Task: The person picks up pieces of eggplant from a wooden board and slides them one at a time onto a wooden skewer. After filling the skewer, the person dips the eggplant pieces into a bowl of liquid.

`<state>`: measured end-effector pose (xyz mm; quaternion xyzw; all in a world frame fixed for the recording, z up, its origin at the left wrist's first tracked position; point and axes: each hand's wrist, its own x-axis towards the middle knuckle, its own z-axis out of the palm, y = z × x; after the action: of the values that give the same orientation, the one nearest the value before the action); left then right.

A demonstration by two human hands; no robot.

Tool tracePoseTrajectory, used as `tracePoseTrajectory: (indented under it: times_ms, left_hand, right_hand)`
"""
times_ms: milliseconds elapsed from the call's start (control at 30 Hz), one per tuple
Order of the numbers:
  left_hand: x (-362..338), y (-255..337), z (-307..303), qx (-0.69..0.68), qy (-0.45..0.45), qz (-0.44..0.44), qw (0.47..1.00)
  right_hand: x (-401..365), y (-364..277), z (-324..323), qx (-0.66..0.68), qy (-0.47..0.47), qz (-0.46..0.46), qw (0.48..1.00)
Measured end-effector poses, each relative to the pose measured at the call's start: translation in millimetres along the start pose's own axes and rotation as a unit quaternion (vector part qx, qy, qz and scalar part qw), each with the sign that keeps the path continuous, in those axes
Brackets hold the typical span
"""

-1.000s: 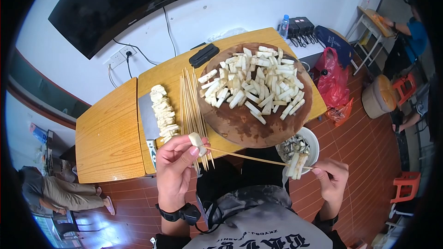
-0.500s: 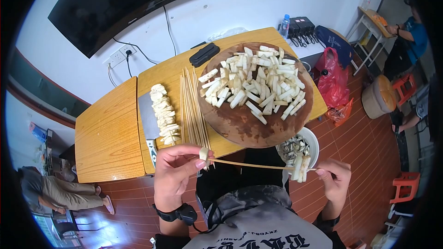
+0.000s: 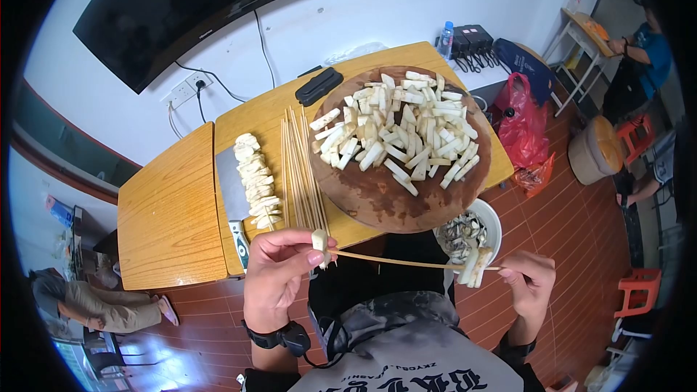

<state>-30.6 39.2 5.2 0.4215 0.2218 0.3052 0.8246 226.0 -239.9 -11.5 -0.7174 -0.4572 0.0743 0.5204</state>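
Note:
My left hand pinches a pale cut piece at one end of a thin wooden skewer. The skewer's other end is in the fingers of my right hand, with a few pale pieces threaded beside them. Ahead, a round wooden board carries a heap of pale cut sticks. Left of the board lie a bundle of bare skewers and a row of loaded pieces on a knife's wide blade.
The yellow table bears a black case. Beneath the board's right edge is a white bucket. Red bags, a round bin and red stools are at right. People are at both sides.
Both hands have barely moved and keep their holds. The threaded pieces beside my right hand have tilted slightly. The person at far left has shifted a little.

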Motion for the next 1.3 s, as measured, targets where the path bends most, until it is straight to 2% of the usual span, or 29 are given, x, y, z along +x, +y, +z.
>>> tracePoseTrajectory:
  times_ms: [333,500,700,1000,1100,1300]
  left_hand:
    - [-0.5,-3.8,2.5,0.022,0.000,-0.001,1.000]
    - [-1.0,-6.2,5.3,0.020,-0.007,-0.003,1.000]
    - [-2.9,-12.5,16.4,0.038,-0.028,-0.048,0.998]
    - [-2.9,-20.0,23.8,-0.003,-0.034,-0.048,0.998]
    - [-5.1,-21.0,38.3,0.045,0.017,-0.073,0.996]
    - [-6.3,-28.8,44.6,0.027,0.010,-0.066,0.997]
  right_hand:
    - [-0.4,1.8,4.6,0.002,0.028,0.001,1.000]
    - [0.5,0.7,-0.5,-0.003,0.002,-0.003,1.000]
    - [1.6,0.2,7.0,0.006,-0.002,-0.011,1.000]
    - [2.9,-0.8,7.6,0.012,0.010,-0.001,1.000]
    - [2.9,0.1,11.2,0.019,0.009,-0.007,1.000]
    - [4.7,-3.4,8.3,0.009,-0.005,-0.004,1.000]
